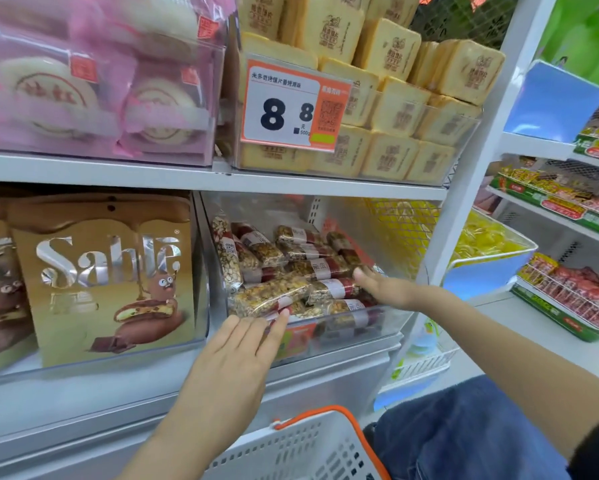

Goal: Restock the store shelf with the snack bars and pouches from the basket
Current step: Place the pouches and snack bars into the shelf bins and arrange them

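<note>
Clear bin [388, 327] hides lower snack bars [274, 296]; basket [291, 452] cut off.

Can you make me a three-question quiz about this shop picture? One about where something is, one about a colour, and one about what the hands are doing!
1. Where are the snack bars?
A. in the clear bin under the bread shelf
B. in the basket
C. on the floor

2. What colour is the basket handle?
A. blue
B. orange
C. green

3. How is the left hand?
A. curled round a bar
B. in a fist
C. flat, fingers straight at the bin's front edge

Answers: 1 A, the bars lie piled inside the clear bin. 2 B, the handle on the white basket is orange. 3 C, its fingers are straight; the right hand rests on the bars too.
</note>
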Demonstrator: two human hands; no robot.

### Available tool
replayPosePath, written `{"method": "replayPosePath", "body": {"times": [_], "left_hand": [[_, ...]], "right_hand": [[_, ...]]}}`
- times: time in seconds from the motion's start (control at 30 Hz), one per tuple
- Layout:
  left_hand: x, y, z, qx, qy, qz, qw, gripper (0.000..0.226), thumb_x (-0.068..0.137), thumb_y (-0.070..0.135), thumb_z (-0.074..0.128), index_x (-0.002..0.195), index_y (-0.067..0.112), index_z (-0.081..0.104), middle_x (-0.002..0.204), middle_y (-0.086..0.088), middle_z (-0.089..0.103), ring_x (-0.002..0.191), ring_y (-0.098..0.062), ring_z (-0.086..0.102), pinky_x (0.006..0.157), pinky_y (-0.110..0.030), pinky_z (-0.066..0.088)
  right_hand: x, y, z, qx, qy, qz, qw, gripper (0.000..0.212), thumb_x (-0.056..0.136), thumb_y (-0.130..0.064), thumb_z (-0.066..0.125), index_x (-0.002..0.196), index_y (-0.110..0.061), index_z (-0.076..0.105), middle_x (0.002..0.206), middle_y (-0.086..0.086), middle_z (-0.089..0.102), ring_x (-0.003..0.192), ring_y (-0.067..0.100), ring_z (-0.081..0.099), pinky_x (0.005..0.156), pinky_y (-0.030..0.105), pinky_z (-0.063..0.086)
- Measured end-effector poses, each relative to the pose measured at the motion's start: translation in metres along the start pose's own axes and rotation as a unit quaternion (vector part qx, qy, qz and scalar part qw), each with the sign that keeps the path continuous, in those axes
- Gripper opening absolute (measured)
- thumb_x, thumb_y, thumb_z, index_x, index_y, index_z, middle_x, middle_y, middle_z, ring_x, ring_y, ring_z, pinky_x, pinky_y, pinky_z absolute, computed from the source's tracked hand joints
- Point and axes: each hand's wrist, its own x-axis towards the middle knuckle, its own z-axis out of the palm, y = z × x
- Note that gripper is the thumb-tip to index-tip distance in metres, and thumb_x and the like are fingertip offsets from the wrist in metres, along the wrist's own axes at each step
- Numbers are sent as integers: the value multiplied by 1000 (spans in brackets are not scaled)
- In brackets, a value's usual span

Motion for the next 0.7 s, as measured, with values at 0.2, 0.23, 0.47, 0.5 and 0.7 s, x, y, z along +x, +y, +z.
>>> {"method": "replayPosePath", "body": {"times": [0.2,0.23,0.47,0.5,0.7], "left_hand": [[-4,-1,-1,-25,-20,-5,999,62,76,9,32,135,6,51,116,-8,62,110,-26,45,104,-40,26],[-7,-1,-3,-31,-18,-2,999,60,77,8,33,134,5,52,121,-8,61,115,-26,45,107,-39,25],[-21,-16,-12,-25,3,-42,999,55,83,13,39,135,5,50,143,-9,46,138,-25,32,115,-40,19],[-22,-18,-10,-14,-4,-39,999,56,82,14,38,137,6,48,144,-9,45,139,-24,30,115,-40,18],[-22,-7,5,19,-4,-66,998,59,77,13,39,135,3,41,135,-10,54,141,-29,21,117,-42,14]], "right_hand": [[0,-31,-21,70,62,-36,995,75,94,-63,24,149,-13,25,152,11,33,138,26,33,108,33,26],[3,-44,-22,76,88,-84,990,73,92,-62,35,148,-15,26,148,10,38,134,26,38,104,31,32],[35,-147,-13,40,32,-296,954,88,85,-29,66,148,-43,6,159,0,14,113,20,56,70,14,45],[43,-154,-10,41,23,-297,954,91,84,-29,67,149,-41,4,160,2,10,128,25,46,81,19,45],[74,-169,7,-3,23,-264,964,103,79,-29,72,151,-31,0,160,-4,-6,146,28,0,116,50,19]]}}
